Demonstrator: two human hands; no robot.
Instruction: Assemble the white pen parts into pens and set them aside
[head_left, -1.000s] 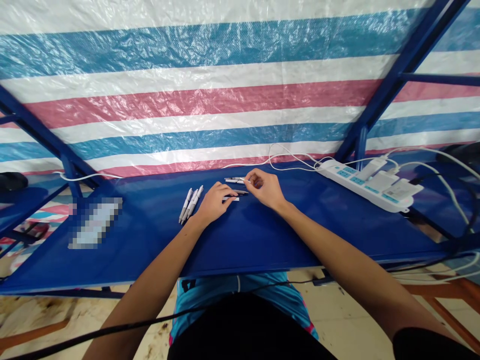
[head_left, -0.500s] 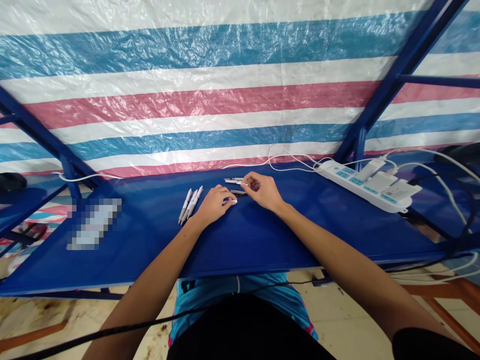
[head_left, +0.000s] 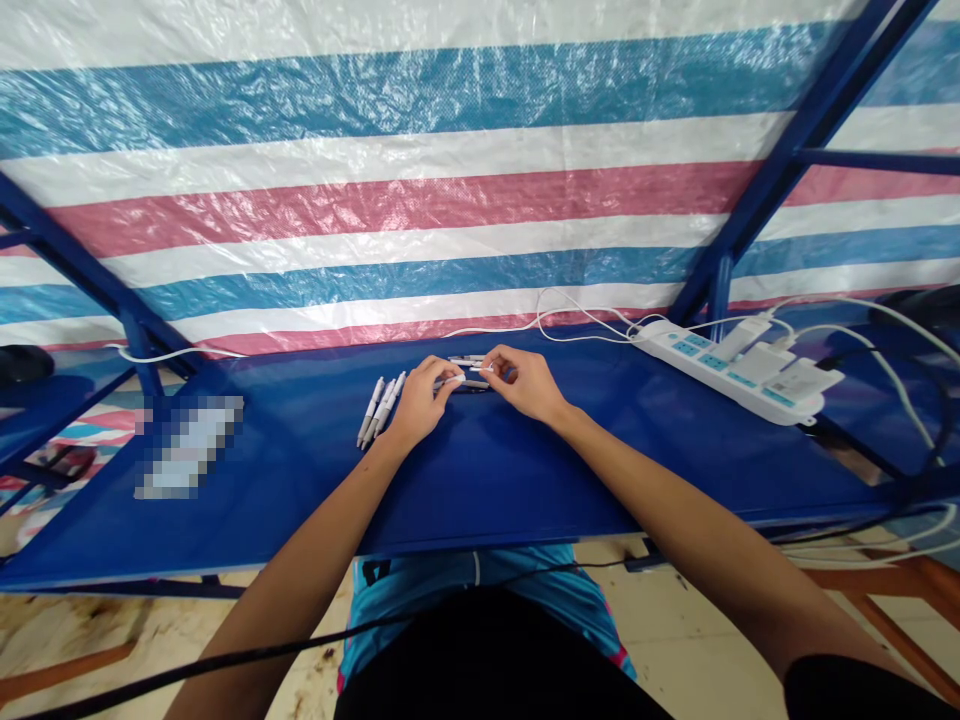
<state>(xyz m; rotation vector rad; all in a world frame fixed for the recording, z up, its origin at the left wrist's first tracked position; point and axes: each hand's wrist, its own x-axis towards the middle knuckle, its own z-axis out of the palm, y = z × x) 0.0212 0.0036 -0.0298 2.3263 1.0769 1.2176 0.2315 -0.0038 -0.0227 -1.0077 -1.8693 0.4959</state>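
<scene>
My left hand (head_left: 421, 402) is closed in a pinch on a small white pen part (head_left: 460, 378), its light end poking out past the fingertips. Just to the right, my right hand (head_left: 529, 383) pinches a thin white piece (head_left: 481, 369), too small to name surely. A short gap separates the two pieces. Between and behind my fingertips, grey and white pen parts (head_left: 474, 384) lie on the blue table, partly hidden by the hands. Several white pens with grey grips (head_left: 382, 410) lie side by side at the left of my left hand.
A white power strip (head_left: 727, 372) with plugged-in chargers sits on the right of the blue table (head_left: 495, 490). White cables (head_left: 570, 337) run along the back edge. A blurred-out flat object (head_left: 189, 448) lies at the left. Striped plastic sheeting (head_left: 420, 200) hangs behind.
My left hand has moved slightly up and away from me, bringing its white part level with the right fingertips. The right hand has barely moved. The finished-looking pens at the left stay put.
</scene>
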